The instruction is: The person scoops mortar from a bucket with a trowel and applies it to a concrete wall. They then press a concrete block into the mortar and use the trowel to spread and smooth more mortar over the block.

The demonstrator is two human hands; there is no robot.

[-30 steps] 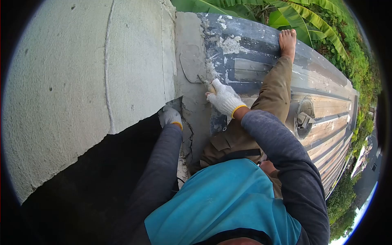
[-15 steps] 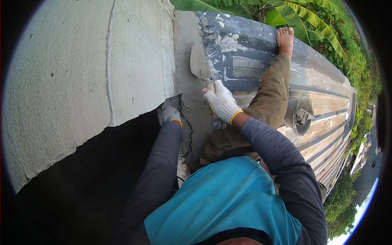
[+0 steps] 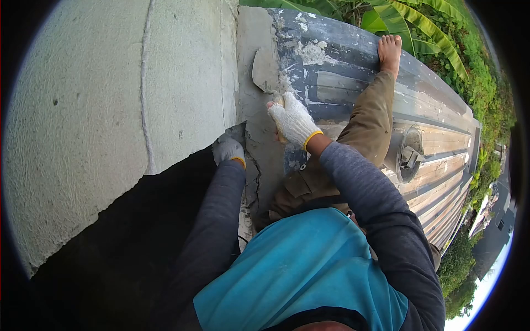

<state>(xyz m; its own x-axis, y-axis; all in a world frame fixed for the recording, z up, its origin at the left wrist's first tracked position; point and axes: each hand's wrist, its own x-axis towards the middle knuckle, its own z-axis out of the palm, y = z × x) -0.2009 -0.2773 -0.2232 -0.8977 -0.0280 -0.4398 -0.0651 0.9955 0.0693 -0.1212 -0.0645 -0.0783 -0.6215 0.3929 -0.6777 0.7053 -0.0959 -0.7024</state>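
Observation:
My right hand (image 3: 292,118), in a white knitted glove with a yellow cuff, is wrapped round the handle of a trowel (image 3: 265,70). The trowel's grey blade lies flat over a band of wet mortar (image 3: 253,33) between the wall and the metal sheet. My left hand (image 3: 228,150), in a matching but greyer glove, is at the broken lower edge of the concrete wall (image 3: 187,83), beside the dark opening. Its fingers are too hidden to make out their shape. Below, a crack (image 3: 257,174) runs through the mortar.
A bucket (image 3: 406,154) with grey contents stands on the ribbed metal roof (image 3: 436,138) at the right. My bare foot (image 3: 390,52) rests near the roof's far edge, before banana leaves (image 3: 403,25). A deep dark gap (image 3: 138,248) opens at the lower left.
My right hand and the trowel have shifted slightly up and left along the mortar band. My left hand stays at the wall's edge.

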